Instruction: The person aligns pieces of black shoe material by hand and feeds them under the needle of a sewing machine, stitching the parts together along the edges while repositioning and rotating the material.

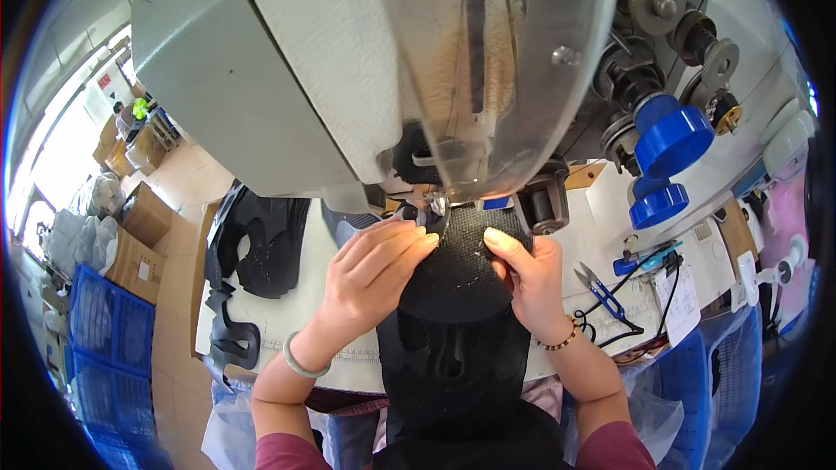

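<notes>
A black mesh fabric piece (457,270) lies under the needle area of a large grey sewing machine (287,70). My left hand (374,270) rests flat on the piece's left side, fingers stretched toward the presser foot (435,204). On the right edge, my right hand (527,274) pinches the fabric with the thumb on top. A clear plastic guard (496,61) hangs in front of the needle and hides it. More black material (457,365) hangs down toward my lap.
Stacked black cut pieces (261,244) lie on the white table (296,322) at the left. Blue-handled snips (601,287) and cables sit at the right. Blue thread knobs (670,144) stick out of the machine. Blue crates (104,322) and cardboard boxes (139,239) stand on the floor left.
</notes>
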`<state>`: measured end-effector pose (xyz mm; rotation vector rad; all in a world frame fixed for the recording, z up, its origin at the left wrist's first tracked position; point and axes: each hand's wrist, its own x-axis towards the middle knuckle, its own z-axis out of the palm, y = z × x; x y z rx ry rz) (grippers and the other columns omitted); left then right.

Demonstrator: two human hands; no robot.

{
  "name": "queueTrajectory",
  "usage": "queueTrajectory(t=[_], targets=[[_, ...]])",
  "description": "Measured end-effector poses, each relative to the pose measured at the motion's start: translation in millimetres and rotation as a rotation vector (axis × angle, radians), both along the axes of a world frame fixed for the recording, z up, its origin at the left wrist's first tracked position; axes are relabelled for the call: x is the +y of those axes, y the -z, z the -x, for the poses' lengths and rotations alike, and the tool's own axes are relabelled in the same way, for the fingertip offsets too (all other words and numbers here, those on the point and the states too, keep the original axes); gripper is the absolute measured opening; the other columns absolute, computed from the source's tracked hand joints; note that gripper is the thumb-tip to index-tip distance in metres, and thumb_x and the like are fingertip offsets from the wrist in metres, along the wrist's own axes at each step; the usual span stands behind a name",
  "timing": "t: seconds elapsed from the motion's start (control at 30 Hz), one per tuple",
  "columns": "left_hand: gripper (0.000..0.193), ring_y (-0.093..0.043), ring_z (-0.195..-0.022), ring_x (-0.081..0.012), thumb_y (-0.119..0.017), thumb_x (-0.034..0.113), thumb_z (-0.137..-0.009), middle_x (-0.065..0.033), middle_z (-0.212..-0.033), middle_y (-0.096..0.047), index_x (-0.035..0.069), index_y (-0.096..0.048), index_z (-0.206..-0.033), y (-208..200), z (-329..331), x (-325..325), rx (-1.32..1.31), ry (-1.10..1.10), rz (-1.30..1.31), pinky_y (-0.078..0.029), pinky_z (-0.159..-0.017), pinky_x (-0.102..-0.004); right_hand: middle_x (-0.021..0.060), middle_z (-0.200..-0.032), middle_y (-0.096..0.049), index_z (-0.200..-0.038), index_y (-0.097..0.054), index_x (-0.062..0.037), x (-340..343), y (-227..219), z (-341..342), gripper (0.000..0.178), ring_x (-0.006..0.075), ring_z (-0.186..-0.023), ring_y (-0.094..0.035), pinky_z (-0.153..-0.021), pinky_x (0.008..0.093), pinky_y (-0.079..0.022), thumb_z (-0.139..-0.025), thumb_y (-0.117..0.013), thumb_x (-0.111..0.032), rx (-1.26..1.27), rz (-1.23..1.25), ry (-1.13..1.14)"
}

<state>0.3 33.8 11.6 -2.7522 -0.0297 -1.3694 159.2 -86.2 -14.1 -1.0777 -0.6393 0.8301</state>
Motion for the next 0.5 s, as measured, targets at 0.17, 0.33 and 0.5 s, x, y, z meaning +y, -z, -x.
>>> queueTrajectory(t=[0.17,0.33,0.5], targets=[[0.030,-0.063,-0.088,-0.0233,-0.063,-0.002,-0.059,-0.0096,-0.090,-0.064,-0.003,-0.068,-0.089,0,0,5,0.008,0.000,-0.190,-0.055,-0.081,-0.0331,0.0044,-0.068,-0.062,-0.092,-0.059,-0.0004,-15,-9,-1,0.014,0.0070,-0.046,-0.053,-0.041,0.0193,-0.041,-0.087,-0.060,-0.013,0.088,0.082,-0.261],[0.036,-0.063,-0.088,-0.0224,-0.063,0.004,-0.054,-0.0099,-0.088,-0.064,-0.004,-0.068,-0.088,-8,1,1,0.031,-0.012,-0.269,-0.055,-0.080,-0.0317,0.0022,-0.081,-0.059,-0.100,-0.056,-0.0009,-9,3,41,0.018,0.0054,-0.048,-0.049,-0.044,0.0209,-0.039,-0.086,-0.062,-0.010,-0.149,-0.006,-0.437],[0.042,-0.062,-0.087,-0.0228,-0.060,0.004,-0.052,-0.0109,-0.088,-0.062,-0.006,-0.065,-0.093,-13,3,-2,0.100,-0.016,-0.271,-0.055,-0.079,-0.0318,0.0033,-0.068,-0.059,-0.099,-0.057,0.0010,1,20,50,0.011,0.0041,-0.041,-0.046,-0.036,0.0189,-0.037,-0.094,-0.050,-0.007,-0.310,-0.197,-0.288]])
